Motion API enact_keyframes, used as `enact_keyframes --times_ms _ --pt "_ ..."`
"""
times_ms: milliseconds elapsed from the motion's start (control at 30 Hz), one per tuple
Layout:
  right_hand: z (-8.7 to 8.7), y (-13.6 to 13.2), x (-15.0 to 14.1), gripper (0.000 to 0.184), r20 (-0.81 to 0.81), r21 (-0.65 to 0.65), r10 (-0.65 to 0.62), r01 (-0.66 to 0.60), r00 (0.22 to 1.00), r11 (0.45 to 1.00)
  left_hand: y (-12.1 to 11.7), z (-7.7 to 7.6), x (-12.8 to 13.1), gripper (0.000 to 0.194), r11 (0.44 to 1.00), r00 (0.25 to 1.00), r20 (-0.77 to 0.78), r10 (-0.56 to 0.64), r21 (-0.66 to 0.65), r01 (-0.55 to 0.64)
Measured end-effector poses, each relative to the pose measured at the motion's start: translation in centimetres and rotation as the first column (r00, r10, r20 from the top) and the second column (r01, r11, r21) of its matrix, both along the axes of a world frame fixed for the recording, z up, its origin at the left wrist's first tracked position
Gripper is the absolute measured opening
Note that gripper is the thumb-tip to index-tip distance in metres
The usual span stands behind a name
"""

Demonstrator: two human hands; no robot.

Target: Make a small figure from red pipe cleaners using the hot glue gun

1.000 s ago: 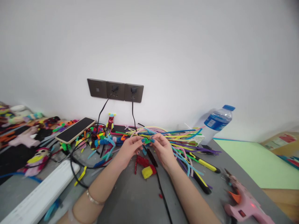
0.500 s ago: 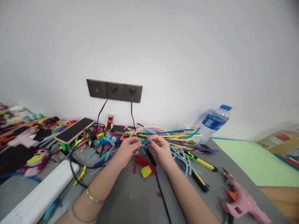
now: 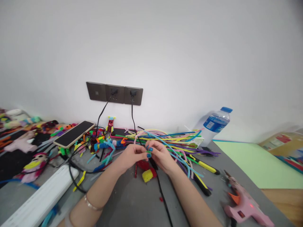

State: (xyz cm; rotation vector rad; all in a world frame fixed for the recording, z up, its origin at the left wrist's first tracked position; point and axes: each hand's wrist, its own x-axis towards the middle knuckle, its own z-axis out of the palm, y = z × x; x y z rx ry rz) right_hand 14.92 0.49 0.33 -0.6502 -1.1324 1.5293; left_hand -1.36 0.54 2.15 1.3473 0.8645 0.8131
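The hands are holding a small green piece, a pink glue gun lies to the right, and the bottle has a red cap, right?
Not quite: the head view shows that the bottle has a blue cap, not a red one. The left hand and right hand do hold a small green piece, and the pink glue gun lies to the right.

Plain pale wall (image 3: 165, 56), softly lit and brighter toward its middle, bearing a row of three dark socket plates (image 3: 115, 93); below, a grey tabletop (image 3: 132, 201) running up to the wall, with a strip of wood-toned surface (image 3: 281, 201) at the lower right.
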Motion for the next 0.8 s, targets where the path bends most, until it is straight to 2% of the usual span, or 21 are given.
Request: enact_keyframes --times_ms 100,333,567,800 --pt "0.0 -0.1 0.1 0.029 0.019 -0.044 0.058 -0.057 0.998 0.997 0.1 -0.2 -0.1 0.036 1.0 0.999 -0.036 -0.023 0.017 0.023" --pt "-1.0 0.6 0.2 0.028 -0.007 -0.048 -0.075 0.075 0.997 0.996 0.1 0.3 -0.2 0.032 0.997 0.997 0.031 0.068 0.036 -0.069" --pt "-1.1 0.7 0.3 0.028 0.024 -0.047 -0.055 0.056 0.998 0.997 0.1 0.5 -0.1 0.03 0.996 0.995 0.043 0.087 0.001 -0.087" --pt "-0.8 0.9 0.2 0.031 0.002 -0.051 -0.129 0.129 0.992 0.99 0.8 0.0 -0.1 0.042 0.959 0.953 0.127 0.274 -0.116 -0.261"
